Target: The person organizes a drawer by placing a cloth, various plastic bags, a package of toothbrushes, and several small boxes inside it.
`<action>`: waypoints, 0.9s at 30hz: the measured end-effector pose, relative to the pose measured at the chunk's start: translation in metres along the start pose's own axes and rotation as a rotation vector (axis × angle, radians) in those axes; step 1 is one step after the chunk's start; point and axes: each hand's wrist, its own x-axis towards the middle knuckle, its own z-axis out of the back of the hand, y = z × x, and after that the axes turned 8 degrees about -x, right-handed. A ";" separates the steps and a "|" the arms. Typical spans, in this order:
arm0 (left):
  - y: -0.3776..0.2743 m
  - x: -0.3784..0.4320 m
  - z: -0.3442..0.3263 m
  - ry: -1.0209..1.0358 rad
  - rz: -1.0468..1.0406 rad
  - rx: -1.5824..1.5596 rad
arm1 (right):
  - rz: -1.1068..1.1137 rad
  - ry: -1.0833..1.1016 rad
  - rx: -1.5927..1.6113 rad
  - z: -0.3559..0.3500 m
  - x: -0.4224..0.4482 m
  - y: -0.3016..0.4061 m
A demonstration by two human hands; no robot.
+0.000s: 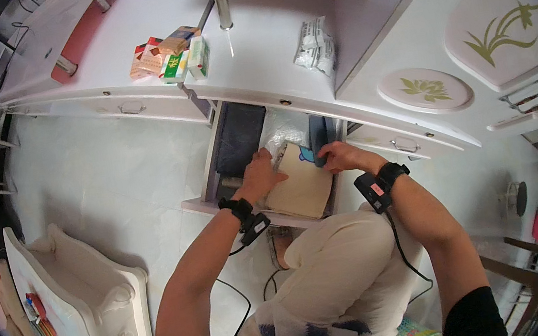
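Note:
An open drawer lies before my knees. My left hand reaches into it, fingertips by a clear plastic packet and thumb over the edge of a cream flat bag or folder with a blue print. Whether it grips either one is not clear. At the drawer's right side, the fingers of my right hand close on the near end of a slim blue-grey case. A dark flat folder or case fills the drawer's left side.
Above the drawer, a white desktop holds several small boxes and white plastic packets. A metal post supports the shelf. Cabinet doors stand to the right. At left is a white carved piece of furniture. Cables hang from both wrist devices.

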 end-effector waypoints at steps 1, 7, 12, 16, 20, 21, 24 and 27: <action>0.008 0.002 -0.004 0.037 0.063 -0.101 | 0.012 0.019 -0.035 0.000 0.001 0.002; 0.005 0.011 -0.030 0.142 0.093 -0.057 | -0.004 0.010 -0.161 0.002 -0.001 0.014; 0.005 0.010 -0.026 0.271 0.081 -0.238 | -0.047 0.050 -0.129 0.003 0.005 0.003; 0.014 0.003 0.027 0.391 0.030 -0.576 | -0.086 -0.071 -0.251 0.000 0.007 0.003; 0.027 0.018 0.085 0.314 0.123 -0.892 | -0.053 -0.050 -0.302 0.002 0.006 0.010; 0.031 0.028 0.095 0.267 0.135 -0.846 | -0.039 -0.052 -0.295 0.002 0.005 0.007; 0.053 0.051 0.109 0.051 0.053 -0.669 | 0.004 -0.038 -0.254 -0.004 0.008 0.003; 0.053 0.051 0.086 -0.229 0.063 -0.153 | 0.010 -0.026 -0.178 -0.004 0.010 0.010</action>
